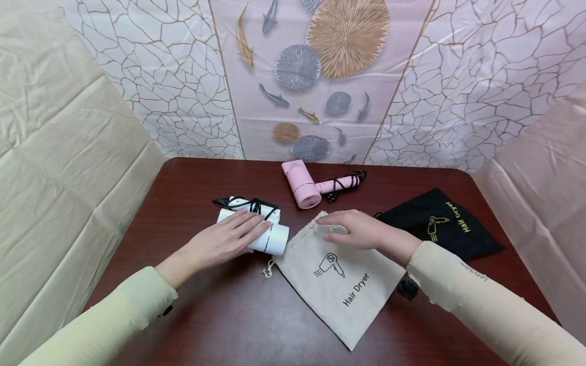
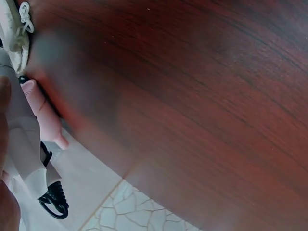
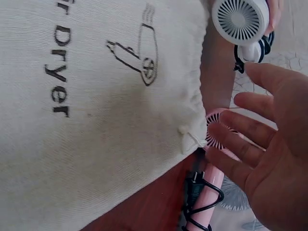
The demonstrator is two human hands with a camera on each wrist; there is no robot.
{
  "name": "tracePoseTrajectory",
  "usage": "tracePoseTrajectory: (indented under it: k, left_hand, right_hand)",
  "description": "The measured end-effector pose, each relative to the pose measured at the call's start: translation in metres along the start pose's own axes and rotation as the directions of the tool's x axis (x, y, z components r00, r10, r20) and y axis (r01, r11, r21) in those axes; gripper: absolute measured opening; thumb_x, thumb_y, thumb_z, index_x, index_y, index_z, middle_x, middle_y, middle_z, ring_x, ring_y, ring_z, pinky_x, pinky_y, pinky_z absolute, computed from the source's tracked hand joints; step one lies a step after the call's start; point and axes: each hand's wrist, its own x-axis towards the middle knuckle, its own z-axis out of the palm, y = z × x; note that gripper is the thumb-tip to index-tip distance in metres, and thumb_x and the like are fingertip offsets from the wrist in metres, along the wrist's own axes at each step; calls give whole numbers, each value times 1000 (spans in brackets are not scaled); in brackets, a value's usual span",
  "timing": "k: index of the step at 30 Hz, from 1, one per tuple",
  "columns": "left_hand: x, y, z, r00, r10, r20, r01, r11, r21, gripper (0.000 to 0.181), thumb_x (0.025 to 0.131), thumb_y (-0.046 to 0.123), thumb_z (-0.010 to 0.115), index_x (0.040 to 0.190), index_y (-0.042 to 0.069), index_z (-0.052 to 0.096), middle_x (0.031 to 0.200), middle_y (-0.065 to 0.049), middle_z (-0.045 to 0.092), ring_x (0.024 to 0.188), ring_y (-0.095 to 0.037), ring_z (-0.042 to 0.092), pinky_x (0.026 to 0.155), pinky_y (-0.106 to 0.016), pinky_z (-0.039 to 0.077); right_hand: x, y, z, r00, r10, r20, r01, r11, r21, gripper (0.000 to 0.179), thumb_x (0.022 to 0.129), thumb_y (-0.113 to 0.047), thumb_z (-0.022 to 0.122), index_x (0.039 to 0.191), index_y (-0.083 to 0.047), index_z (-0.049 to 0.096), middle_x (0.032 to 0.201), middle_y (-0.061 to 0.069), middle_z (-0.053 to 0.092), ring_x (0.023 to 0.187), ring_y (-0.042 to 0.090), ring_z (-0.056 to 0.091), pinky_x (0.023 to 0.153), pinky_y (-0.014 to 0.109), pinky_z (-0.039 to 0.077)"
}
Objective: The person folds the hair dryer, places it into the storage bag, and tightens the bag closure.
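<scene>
My left hand grips a white hair dryer by its barrel, fingers over the top. Black cord is wound round the dryer's folded handle. In the left wrist view the same white hair dryer runs along the left edge, largely cut off. A beige drawstring pouch printed "Hair Dryer" lies flat, its gathered mouth toward the dryer. Over that mouth, my right hand holds nothing, its fingers spread in the right wrist view beside the pouch.
Behind the pouch lies a pink hair dryer with black cord round its handle. A black "Hair Dryer" pouch lies on the right, partly behind my right forearm. Patterned cloth hangs behind the dark red wooden table.
</scene>
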Motion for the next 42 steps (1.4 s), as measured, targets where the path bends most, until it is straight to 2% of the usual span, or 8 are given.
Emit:
tracePoseTrajectory:
  k: [4,12,17,22,28,34,42]
  left_hand:
    - [-3,-3,5,999,-38,4,38,999,-28,73,92,33,83,150,-2,55,143,-18,63,133,-33,60,118,-49,46]
    - [-8,-5,12,994,-109,27,110,992,-54,78,89,31,87,151,-3,52,139,-20,64,129,-36,61,116,-49,47]
    - [-9,-4,17,986,-167,29,168,984,-64,79,88,30,89,150,-3,53,138,-20,64,123,-38,62,113,-48,50]
    - [-11,-2,18,973,-224,60,228,970,-81,77,90,29,87,151,-4,53,139,-20,64,123,-39,61,112,-50,50]
    - [-14,-1,21,956,-282,78,289,953,-95,77,91,29,87,151,-5,53,140,-22,64,127,-41,61,113,-54,50]
    - [-18,-2,25,948,-311,58,316,944,-96,78,89,26,88,150,-6,53,138,-24,64,126,-42,62,111,-54,50]
    - [-21,2,30,953,-300,52,303,950,-81,77,88,25,87,150,-7,52,139,-24,63,127,-41,61,112,-54,50]
  right_hand:
    - [-4,-3,7,1000,13,21,-11,996,-88,45,105,-27,69,142,-1,67,142,16,68,137,37,61,113,56,49]
    - [-7,-9,18,993,95,66,-81,979,-185,51,104,-34,69,147,-7,65,147,16,65,137,38,60,111,55,50]
    - [-4,-12,25,986,135,97,-106,961,-257,58,103,-39,70,151,-9,60,149,19,62,133,39,64,107,55,53]
    - [-1,-13,35,983,152,106,-110,937,-331,64,100,-41,74,153,-8,57,150,23,60,129,41,66,105,53,55]
    - [-5,-15,48,987,121,110,-63,905,-421,72,99,-47,74,154,-4,55,155,27,54,142,45,55,113,54,49]
    - [-8,-9,49,990,77,116,-21,906,-424,73,99,-48,73,156,-6,54,160,27,48,148,45,47,117,56,45]
    - [-5,0,44,967,71,245,31,920,-391,76,100,-50,71,163,-15,47,169,17,40,157,38,35,125,53,36]
